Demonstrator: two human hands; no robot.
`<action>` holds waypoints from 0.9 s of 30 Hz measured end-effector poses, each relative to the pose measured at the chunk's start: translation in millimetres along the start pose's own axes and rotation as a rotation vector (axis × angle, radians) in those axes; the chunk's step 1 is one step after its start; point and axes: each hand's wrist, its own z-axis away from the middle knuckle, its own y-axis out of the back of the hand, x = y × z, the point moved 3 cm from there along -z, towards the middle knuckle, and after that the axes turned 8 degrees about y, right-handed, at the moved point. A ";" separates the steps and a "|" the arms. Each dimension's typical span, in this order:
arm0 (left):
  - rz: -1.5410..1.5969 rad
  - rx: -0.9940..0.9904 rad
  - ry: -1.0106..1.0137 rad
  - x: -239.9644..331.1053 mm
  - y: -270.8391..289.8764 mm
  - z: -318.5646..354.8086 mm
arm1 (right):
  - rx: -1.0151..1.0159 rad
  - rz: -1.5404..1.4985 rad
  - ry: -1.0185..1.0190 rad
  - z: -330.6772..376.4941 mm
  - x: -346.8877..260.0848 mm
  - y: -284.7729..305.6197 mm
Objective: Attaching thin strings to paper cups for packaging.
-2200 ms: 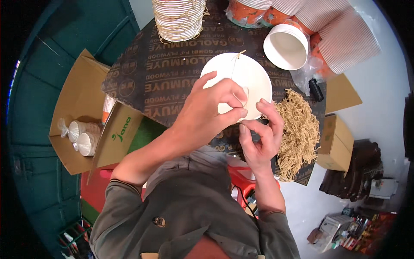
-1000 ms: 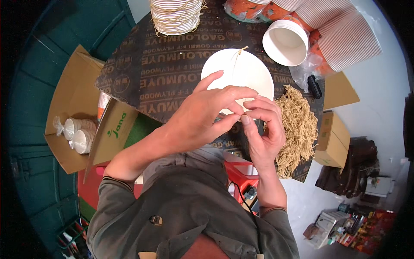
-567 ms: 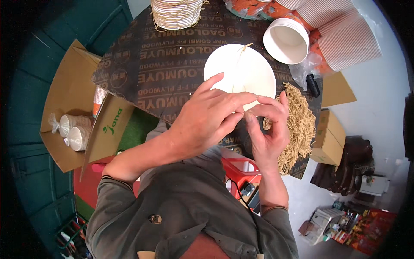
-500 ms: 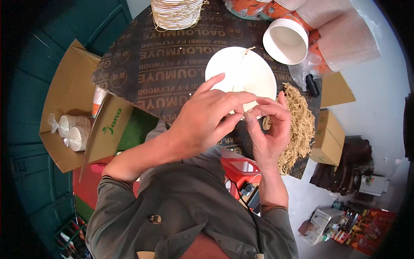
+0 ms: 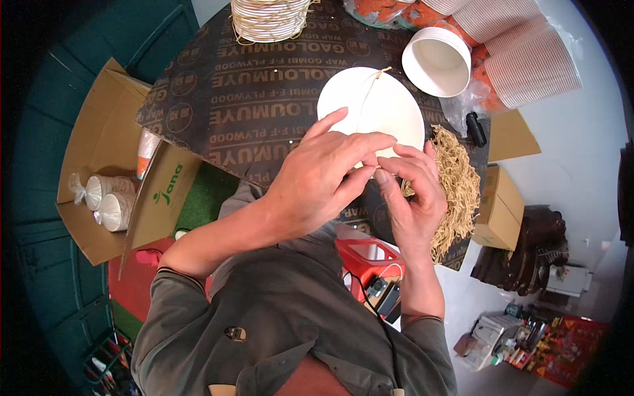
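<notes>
A white round lid (image 5: 376, 105) lies on the dark plywood table, its near edge partly covered by my hands. A thin tan cord (image 5: 378, 77) loops over the lid's far rim and runs across it toward my fingers. My left hand (image 5: 323, 168) is closed in a pinch at the near edge, index finger and thumb together. Against it, my right hand (image 5: 413, 188) pinches with thumb and forefinger at the same spot. A small bit of the cord shows between the fingertips; the exact grip is mostly hidden. Beside my right hand spreads a pile of tan cords (image 5: 456, 191).
At the far edge stands a stack of white lids with cords (image 5: 267, 20). An upright-tilted white tub (image 5: 436, 63) and nested paper cups (image 5: 528, 69) in plastic stand at far right, near a small black object (image 5: 475, 129). An open cardboard box (image 5: 99, 145) is left of the table (image 5: 231, 99).
Both hands stay together at the lid's near edge, with fingertips shifted slightly closer. The view has tilted a little; the lid sits slightly higher in it.
</notes>
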 end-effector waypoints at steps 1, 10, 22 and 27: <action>-0.006 0.004 -0.008 -0.1 -0.4 0.4 | 0.000 0.001 -0.002 -1.0 -0.9 1.8; -0.236 0.057 -0.082 4.6 -2.3 6.4 | -0.338 -0.042 -0.058 -24.3 -6.3 20.1; -0.296 0.147 -0.132 5.6 -3.8 11.4 | -0.387 -0.218 -0.133 -36.6 -1.1 22.2; -0.270 0.130 -0.140 0.4 -5.3 13.5 | -0.368 -0.212 -0.087 -37.1 2.0 23.6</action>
